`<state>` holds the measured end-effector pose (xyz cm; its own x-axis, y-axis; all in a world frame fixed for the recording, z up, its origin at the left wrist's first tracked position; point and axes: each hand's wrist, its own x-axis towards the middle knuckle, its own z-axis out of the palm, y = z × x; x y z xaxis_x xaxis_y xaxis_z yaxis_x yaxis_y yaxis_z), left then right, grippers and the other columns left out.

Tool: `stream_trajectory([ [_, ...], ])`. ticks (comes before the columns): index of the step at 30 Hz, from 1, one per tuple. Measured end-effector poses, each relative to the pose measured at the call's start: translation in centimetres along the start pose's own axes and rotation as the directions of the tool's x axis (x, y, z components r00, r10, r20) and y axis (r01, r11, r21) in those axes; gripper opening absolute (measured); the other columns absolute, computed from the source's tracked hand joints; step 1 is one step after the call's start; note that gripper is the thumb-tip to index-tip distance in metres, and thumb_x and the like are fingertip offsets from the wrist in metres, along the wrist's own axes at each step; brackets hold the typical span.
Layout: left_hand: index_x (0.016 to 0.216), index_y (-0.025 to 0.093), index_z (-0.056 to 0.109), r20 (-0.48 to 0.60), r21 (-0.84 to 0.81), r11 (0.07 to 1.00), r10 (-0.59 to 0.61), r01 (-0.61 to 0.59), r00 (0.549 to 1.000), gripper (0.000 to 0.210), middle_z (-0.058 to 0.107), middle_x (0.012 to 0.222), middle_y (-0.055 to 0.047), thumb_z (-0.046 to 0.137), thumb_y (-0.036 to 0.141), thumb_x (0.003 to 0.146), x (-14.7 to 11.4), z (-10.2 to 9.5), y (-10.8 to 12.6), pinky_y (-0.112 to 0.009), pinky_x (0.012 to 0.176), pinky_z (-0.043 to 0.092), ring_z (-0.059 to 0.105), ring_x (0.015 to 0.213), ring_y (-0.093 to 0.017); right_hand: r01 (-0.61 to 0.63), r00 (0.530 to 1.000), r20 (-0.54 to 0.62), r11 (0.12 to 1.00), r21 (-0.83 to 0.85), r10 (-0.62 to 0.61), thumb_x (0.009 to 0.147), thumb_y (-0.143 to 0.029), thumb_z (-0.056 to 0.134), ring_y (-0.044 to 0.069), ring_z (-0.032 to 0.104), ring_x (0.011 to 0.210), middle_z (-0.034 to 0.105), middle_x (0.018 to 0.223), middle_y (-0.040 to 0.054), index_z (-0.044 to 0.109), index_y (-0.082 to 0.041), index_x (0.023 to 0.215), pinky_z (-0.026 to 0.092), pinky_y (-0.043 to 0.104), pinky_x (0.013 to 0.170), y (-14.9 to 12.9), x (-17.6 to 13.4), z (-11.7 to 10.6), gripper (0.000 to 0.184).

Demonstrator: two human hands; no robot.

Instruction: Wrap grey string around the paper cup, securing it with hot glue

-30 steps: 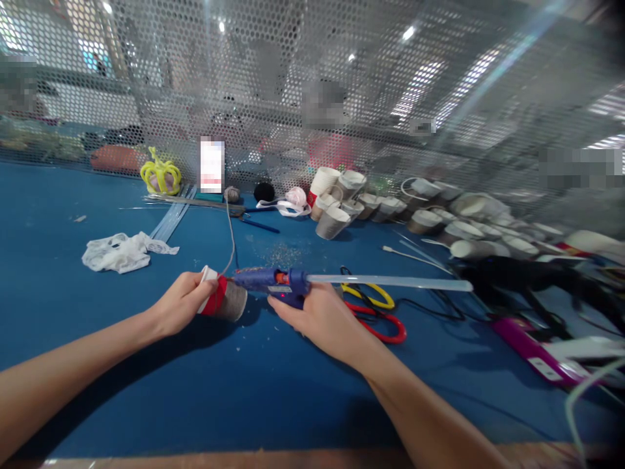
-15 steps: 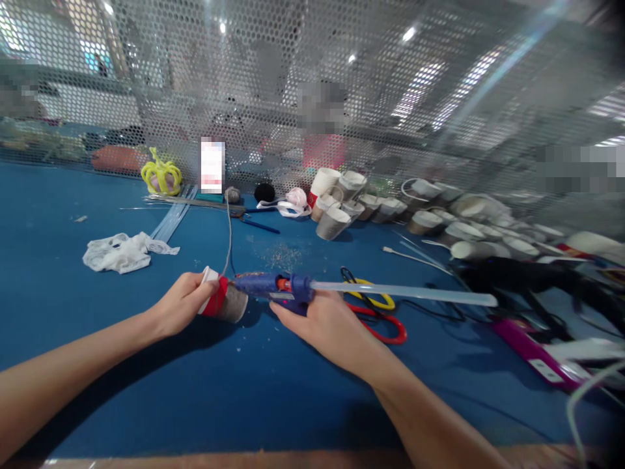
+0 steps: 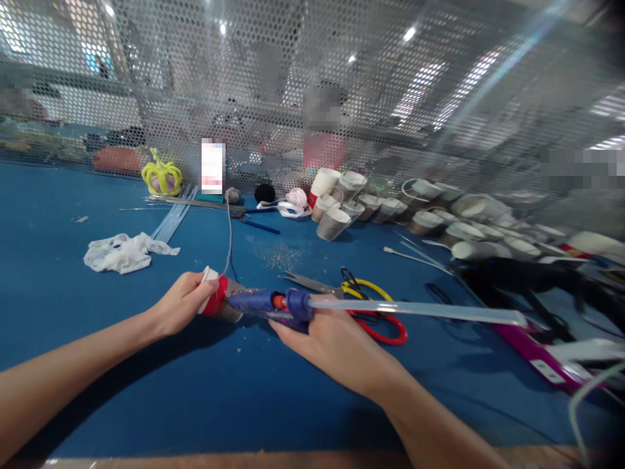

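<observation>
My left hand (image 3: 188,301) is closed on the white rim of a paper cup (image 3: 215,301), which lies tilted on its side with a red band and grey yarn wound round its lower part. A grey yarn strand (image 3: 229,238) runs from the cup back to a small grey yarn ball (image 3: 232,195). My right hand (image 3: 325,332) grips a blue glue gun (image 3: 263,303). Its nozzle end is at the cup's wound side; whether the tip touches is hidden. A long clear glue stick (image 3: 420,310) sticks out of the gun's back toward the right.
Scissors (image 3: 374,290) with yellow and red handles lie just beyond my right hand. White crumpled lace (image 3: 120,253) rests at the left. Many cups (image 3: 333,223) stand along the mesh screen (image 3: 273,85). A purple power strip (image 3: 532,358) and cables occupy the right side.
The glue gun's nozzle has shifted slightly down across the cup's side, and the glue stick's rear end has dropped and moved right. More of the scissors shows. The left hand stays put.
</observation>
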<state>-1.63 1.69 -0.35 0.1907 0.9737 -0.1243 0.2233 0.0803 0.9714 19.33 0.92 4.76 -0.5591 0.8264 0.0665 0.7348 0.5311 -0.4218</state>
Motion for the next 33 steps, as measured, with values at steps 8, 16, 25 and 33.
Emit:
stream_trajectory([
  [8, 0.058, 0.012, 0.053, -0.006, -0.011, 1.0, 0.017, -0.017, 1.0, 0.027, 0.049, 0.049, 0.003, 0.039, 0.032, 0.07, 0.2, 0.0, -0.4, -0.018, 0.044, 0.031, 0.041, 0.045, -0.009, -0.018, 1.0, 0.026, 1.0, 0.025, 0.018, 0.07, -0.02, 0.048, 0.011, 0.045, 0.056, 0.053, 0.063, 0.0, 0.051, -0.017, 0.068, 0.034, 0.023, 0.053, -0.6, -0.1, 0.1, 0.005],
  [16, 0.061, 0.011, 0.054, -0.014, 0.025, 0.999, 0.022, -0.022, 1.0, 0.027, 0.052, 0.052, 0.001, 0.038, 0.031, 0.07, 0.1, 0.1, 0.1, -0.019, 0.044, 0.032, 0.042, 0.047, -0.01, -0.051, 0.999, 0.013, 0.988, 0.146, 0.05, 0.074, -0.027, 0.044, 0.01, 0.045, 0.053, 0.052, 0.06, -0.0006, 0.053, -0.016, 0.068, 0.036, 0.022, 0.049, 0.2, 0.3, 0.1, 0.016],
  [25, 0.055, 0.013, 0.047, -0.037, 0.067, 0.997, 0.034, -0.031, 0.999, 0.029, 0.043, 0.047, 0.004, 0.036, 0.035, 0.07, 0.1, 0.2, -0.1, -0.018, 0.041, 0.029, 0.036, 0.043, -0.008, -0.09, 0.996, -0.01, 0.978, 0.191, 0.093, 0.072, -0.026, 0.044, 0.007, 0.032, 0.044, 0.04, 0.049, -0.0038, 0.049, -0.015, 0.06, 0.033, 0.019, 0.042, 0.5, 1.1, -0.1, 0.018],
  [33, 0.055, 0.013, 0.045, -0.042, 0.067, 0.998, 0.022, -0.019, 0.999, 0.03, 0.038, 0.047, 0.005, 0.037, 0.037, 0.071, 0.1, 0.2, -0.1, -0.018, 0.041, 0.026, 0.031, 0.044, -0.007, -0.073, 0.996, -0.034, 0.977, 0.198, 0.082, 0.073, -0.028, 0.043, 0.006, 0.033, 0.041, 0.039, 0.046, -0.0044, 0.045, -0.016, 0.059, 0.031, 0.019, 0.04, 1.2, 1.8, 0.8, 0.019],
])
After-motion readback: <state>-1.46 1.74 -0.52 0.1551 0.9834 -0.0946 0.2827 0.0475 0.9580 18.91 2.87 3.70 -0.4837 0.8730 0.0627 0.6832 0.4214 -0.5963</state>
